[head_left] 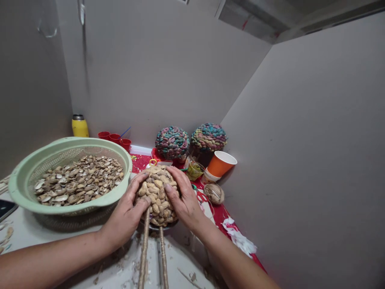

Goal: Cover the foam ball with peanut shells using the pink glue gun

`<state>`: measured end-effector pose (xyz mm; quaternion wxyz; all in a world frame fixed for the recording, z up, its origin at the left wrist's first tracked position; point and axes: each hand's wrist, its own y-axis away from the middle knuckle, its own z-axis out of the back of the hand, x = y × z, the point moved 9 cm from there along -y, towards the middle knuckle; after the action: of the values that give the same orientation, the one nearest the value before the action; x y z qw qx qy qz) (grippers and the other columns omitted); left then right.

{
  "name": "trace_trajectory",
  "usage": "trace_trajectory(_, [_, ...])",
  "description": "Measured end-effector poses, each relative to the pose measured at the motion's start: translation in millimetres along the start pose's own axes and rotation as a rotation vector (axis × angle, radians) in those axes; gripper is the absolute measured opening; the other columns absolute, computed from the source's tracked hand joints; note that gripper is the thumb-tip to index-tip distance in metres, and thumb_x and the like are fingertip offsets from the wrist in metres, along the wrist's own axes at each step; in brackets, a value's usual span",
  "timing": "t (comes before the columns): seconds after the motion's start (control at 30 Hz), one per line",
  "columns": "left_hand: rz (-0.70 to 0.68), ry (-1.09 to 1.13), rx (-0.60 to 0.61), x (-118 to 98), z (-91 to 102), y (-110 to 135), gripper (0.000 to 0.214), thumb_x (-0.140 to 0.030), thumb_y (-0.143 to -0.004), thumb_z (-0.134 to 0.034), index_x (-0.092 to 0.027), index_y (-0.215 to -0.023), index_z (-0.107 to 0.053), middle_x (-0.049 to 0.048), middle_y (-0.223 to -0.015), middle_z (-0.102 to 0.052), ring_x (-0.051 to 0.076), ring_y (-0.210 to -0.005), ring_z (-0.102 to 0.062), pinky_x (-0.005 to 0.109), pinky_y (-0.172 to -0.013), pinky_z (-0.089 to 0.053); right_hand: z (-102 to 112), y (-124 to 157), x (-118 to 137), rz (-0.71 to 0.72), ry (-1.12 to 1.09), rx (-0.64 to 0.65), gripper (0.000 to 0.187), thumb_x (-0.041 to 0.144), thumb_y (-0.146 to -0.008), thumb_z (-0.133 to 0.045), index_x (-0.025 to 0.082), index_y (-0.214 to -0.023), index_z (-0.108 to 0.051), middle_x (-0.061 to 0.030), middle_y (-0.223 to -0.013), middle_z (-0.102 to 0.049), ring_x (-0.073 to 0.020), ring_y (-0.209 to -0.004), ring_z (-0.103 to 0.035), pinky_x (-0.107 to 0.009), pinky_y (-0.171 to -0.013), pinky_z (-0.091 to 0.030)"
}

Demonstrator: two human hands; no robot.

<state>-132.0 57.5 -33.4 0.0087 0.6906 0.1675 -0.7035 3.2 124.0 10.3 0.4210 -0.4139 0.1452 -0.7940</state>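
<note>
A ball covered in peanut shells (158, 194) sits on the table before me, resting on something dark and round at its base. My left hand (132, 204) is wrapped round its left side, thumb pressed on the front. Round the right side curves my right hand (185, 196), its thumb on the upper front. Two slender wrapped rods (145, 249) run from below the ball toward me. How they join the ball is hidden. Left of the hands stands a pale green colander (27, 200) full of loose shells (81, 180).
Two multicoloured shell-covered balls (172, 142) stand at the back wall. Orange paper cups (221, 163), a twine roll (214, 194), red-handled scissors (201, 196) and white crumpled tissue (239, 237) lie at right. Red cups (114, 138) and a yellow bottle (80, 126) are behind the colander.
</note>
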Motion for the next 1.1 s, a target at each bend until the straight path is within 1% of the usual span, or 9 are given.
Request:
trace_trajectory(0.2, [-0.059,0.021,-0.001,0.6,-1.8,1.9,0.053,-0.027,-0.09,-0.054,-0.023,-0.142,-0.042,0.0081,-0.153,-0.042,0.026,-0.141,-0.038,0.042,-0.121,-0.022,-0.2,-0.3,0.6,0.009,0.014,-0.005,0.042,0.042,-0.101,-0.042,0.023,-0.138,-0.046,-0.01,-0.141,-0.05,-0.0236,-0.133,-0.042,-0.044,-0.114,-0.035])
trace_trajectory(0.37, [-0.001,0.011,-0.011,-0.6,1.6,0.8,0.055,-0.027,-0.086,-0.054,-0.022,-0.14,-0.047,0.0072,-0.152,-0.044,0.028,-0.141,-0.037,0.044,-0.121,-0.02,-0.1,-0.6,0.7,0.011,0.002,-0.004,0.041,0.043,-0.101,-0.042,0.024,-0.138,-0.047,-0.0093,-0.141,-0.05,-0.0233,-0.133,-0.043,-0.044,-0.114,-0.035])
trace_trajectory(0.47, [0.016,0.016,-0.007,-0.9,1.8,0.8,0.053,-0.029,-0.087,-0.052,-0.021,-0.14,-0.048,0.0073,-0.153,-0.044,0.029,-0.141,-0.037,0.044,-0.121,-0.021,0.1,-0.8,0.9,0.016,0.0,-0.004,0.041,0.042,-0.101,-0.042,0.024,-0.138,-0.047,-0.0091,-0.141,-0.05,-0.023,-0.133,-0.043,-0.044,-0.114,-0.034])
trace_trajectory(0.6, [-0.034,-0.025,-0.008,-2.5,0.5,1.1,0.059,-0.03,-0.084,-0.06,-0.021,-0.14,-0.046,0.0091,-0.155,-0.041,0.029,-0.144,-0.033,0.044,-0.122,-0.018,0.3,-0.8,0.6,0.014,0.01,-0.007,0.042,0.042,-0.101,-0.043,0.024,-0.138,-0.047,-0.0098,-0.141,-0.05,-0.0237,-0.133,-0.043,-0.045,-0.114,-0.035])
trace_trajectory(0.67, [-0.047,-0.038,-0.001,-2.7,-0.4,1.2,0.06,-0.031,-0.084,-0.06,-0.021,-0.141,-0.045,0.0103,-0.156,-0.038,0.029,-0.145,-0.032,0.045,-0.122,-0.017,0.1,-0.7,0.7,0.015,0.009,-0.005,0.042,0.042,-0.101,-0.042,0.023,-0.138,-0.047,-0.01,-0.141,-0.05,-0.0233,-0.133,-0.043,-0.044,-0.114,-0.035])
trace_trajectory(0.73, [-0.037,-0.044,0.011,-2.2,-0.5,1.4,0.059,-0.033,-0.086,-0.058,-0.02,-0.143,-0.044,0.0111,-0.156,-0.038,0.029,-0.145,-0.032,0.045,-0.122,-0.018,-0.2,-0.7,0.7,0.014,0.006,-0.002,0.042,0.043,-0.101,-0.042,0.022,-0.138,-0.047,-0.0104,-0.142,-0.05,-0.0227,-0.133,-0.043,-0.044,-0.114,-0.034])
trace_trajectory(0.87, [-0.011,-0.074,0.032,-3.4,2.1,2.5,0.062,-0.045,-0.09,-0.054,-0.02,-0.146,-0.042,0.0103,-0.156,-0.039,0.03,-0.147,-0.029,0.046,-0.123,-0.015,0.4,-1.4,-0.6,0.007,-0.01,0.001,0.045,0.044,-0.101,-0.043,0.02,-0.139,-0.048,-0.0115,-0.143,-0.05,-0.0225,-0.134,-0.042,-0.044,-0.115,-0.033])
trace_trajectory(1.0, [0.024,-0.083,0.032,-9.8,7.7,5.3,0.068,-0.055,-0.09,-0.053,-0.023,-0.149,-0.04,0.0061,-0.161,-0.034,0.03,-0.15,-0.021,0.046,-0.124,-0.008,9.4,-1.4,-7.7,-0.05,-0.056,-0.03,0.048,0.047,-0.101,-0.04,0.022,-0.141,-0.048,-0.0099,-0.146,-0.049,-0.0223,-0.137,-0.042,-0.044,-0.116,-0.033])
trace_trajectory(1.1, [0.054,-0.097,0.018,-21.4,14.2,12.1,0.072,-0.058,-0.088,-0.055,-0.025,-0.15,-0.041,0.0036,-0.162,-0.032,0.03,-0.152,-0.015,0.046,-0.124,-0.002,26.7,2.8,-11.9,-0.08,-0.099,-0.104,0.045,0.047,-0.101,-0.04,0.023,-0.137,-0.053,-0.0088,-0.143,-0.053,-0.0222,-0.135,-0.045,-0.043,-0.115,-0.035])
